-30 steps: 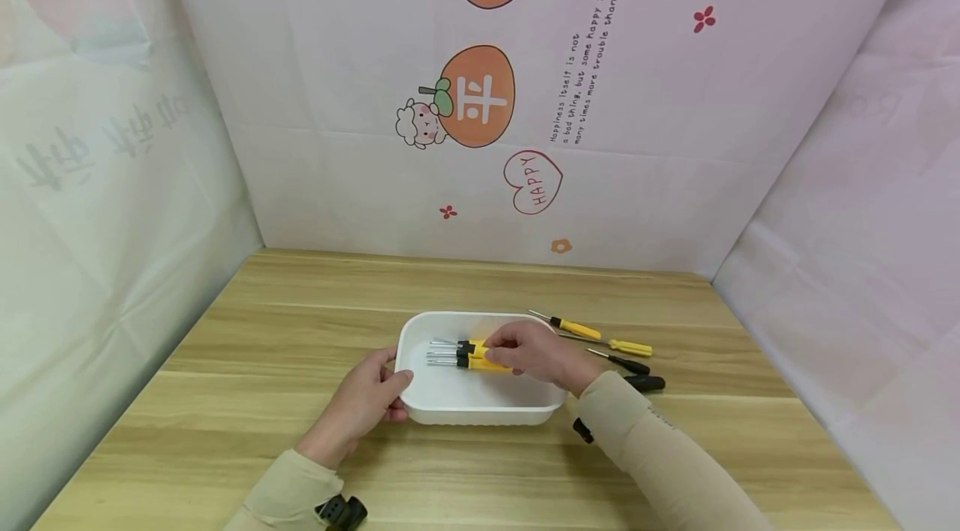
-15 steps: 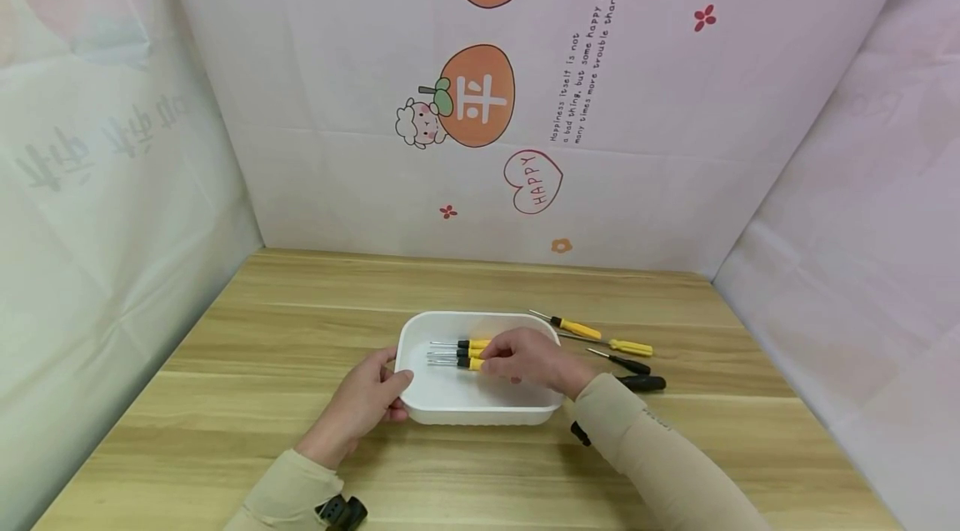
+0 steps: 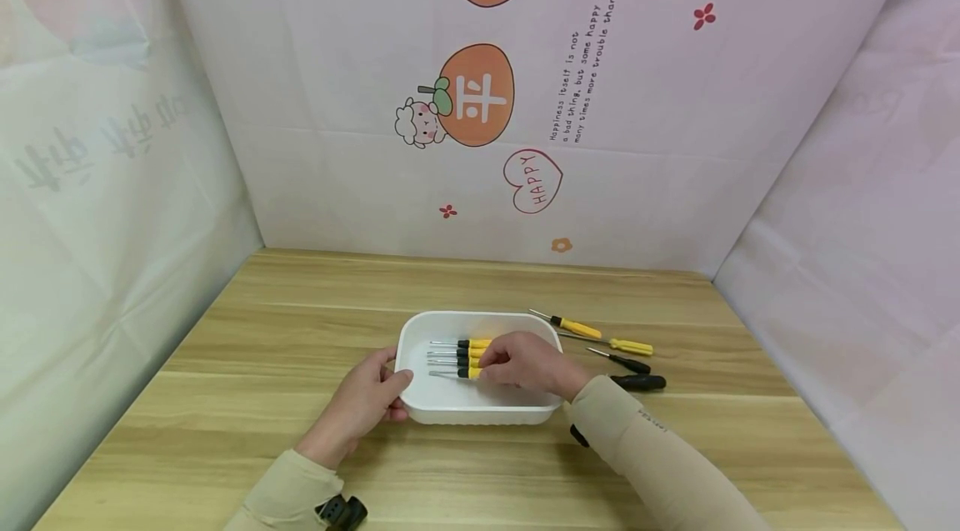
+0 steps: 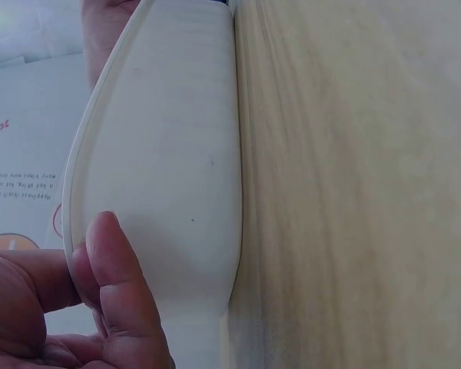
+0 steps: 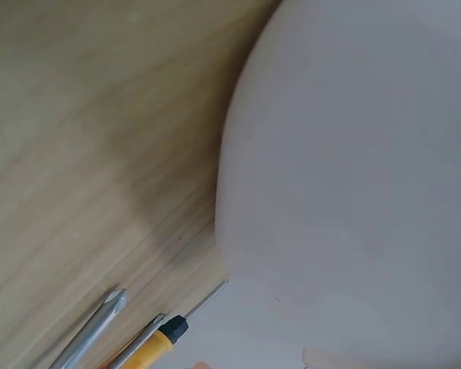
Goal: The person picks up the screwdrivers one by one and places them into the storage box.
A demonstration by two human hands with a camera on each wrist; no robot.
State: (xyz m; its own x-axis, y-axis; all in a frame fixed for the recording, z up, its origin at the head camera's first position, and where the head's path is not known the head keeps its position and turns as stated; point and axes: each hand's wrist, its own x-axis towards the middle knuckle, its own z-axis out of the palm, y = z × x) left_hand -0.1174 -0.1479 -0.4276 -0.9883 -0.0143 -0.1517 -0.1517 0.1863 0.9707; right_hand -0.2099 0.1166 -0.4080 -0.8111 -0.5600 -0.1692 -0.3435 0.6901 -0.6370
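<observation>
My left hand (image 3: 363, 398) grips the left end of a white plastic tray (image 3: 487, 416), thumb over the rim. In the left wrist view, fingers of that hand (image 4: 123, 307) lie against the tray's outer wall (image 4: 165, 138). Inside the tray, several yellow-and-black screwdrivers (image 3: 474, 344) lie side by side, tips pointing left. My right hand (image 3: 528, 364) reaches over the right rim and pinches the handle of the nearest screwdriver (image 3: 462, 373); its fingers hide most of the handles. The right wrist view shows only the tray's outside (image 5: 338, 177), not the fingers.
Right of the tray, on the wooden table (image 3: 315, 298), lie a yellow-and-black screwdriver (image 3: 577, 328), a yellow-handled one (image 3: 630, 348), a small black one (image 3: 630, 364) and a larger black handle (image 3: 643, 383). A printed white sheet (image 3: 337, 181) stands behind, with side sheets.
My right hand has shifted slightly toward the tray's near side. One more screwdriver now shows in front of the others, at the fingertips. The left hand and tray stay put.
</observation>
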